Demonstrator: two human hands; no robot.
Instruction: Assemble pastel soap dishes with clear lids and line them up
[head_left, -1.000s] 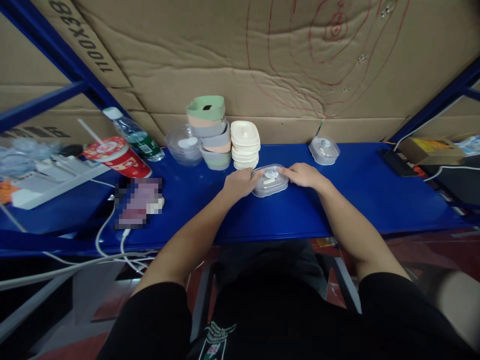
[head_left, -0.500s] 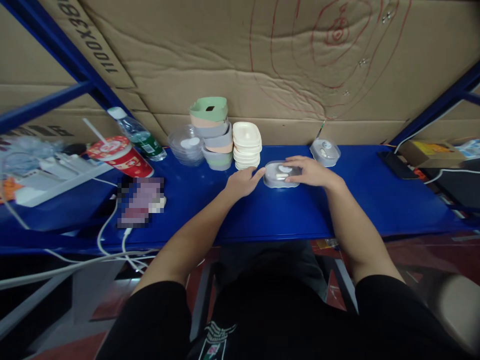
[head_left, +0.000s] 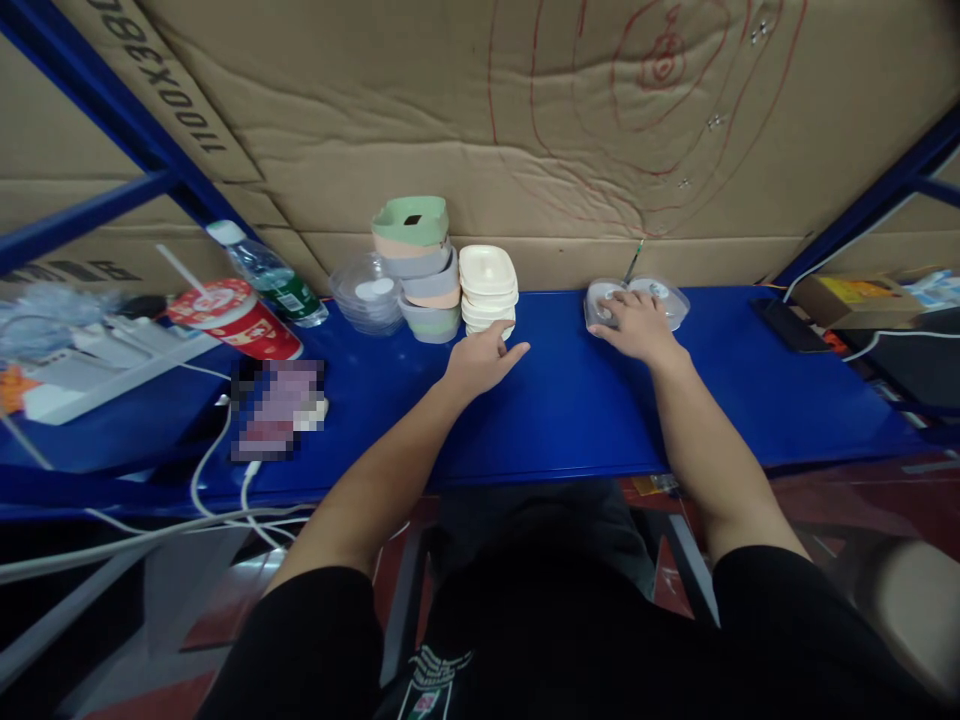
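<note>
- Nearest: black shirt (head_left: 570, 650) w/ short sleeves, dark trousers (head_left: 540, 510) just under the front edge of the blue surface (head_left: 555, 420).
- White cable (head_left: 250, 472) hangs over the front edge, L side, plug end up by a pixelated item (head_left: 276, 410) lying on the surface.
- L hand (head_left: 484, 362): above mid-surface, in front of the cream lids; thumb & index well apart, fingers loosely parted. Index tip overlaps bottom of that stack in view; can't tell if touching.
- R hand (head_left: 641, 325): reaching fwd, palm down, fingers spread across the top of a clear container (head_left: 597, 297). Can't tell if they grip it or just rest there.
- That container sits toward the back of the surface, R of centre, partly hidden by the hand; 2nd container (head_left: 673, 303), also clear, right beside it on the R, round white label on top.
- Far L: white power strip (head_left: 90, 390), then red cup (head_left: 255, 325) w/ straw, leaning in view.
- Back row, L to R: bottle (head_left: 281, 275) w/ green label, clear round tubs (head_left: 366, 300) nested, pile of green/peach/grey bowls (head_left: 424, 262), cream lids (head_left: 487, 272) stacked.
- Back R: dark flat device (head_left: 791, 325), then small cardboard box (head_left: 847, 305) w/ yellow on top.
- Thin stick (head_left: 634, 258) upright-ish behind the containers, slightly tilted.
- Furthest: cardboard wall (head_left: 360, 110), red pen rings upper R.
</note>
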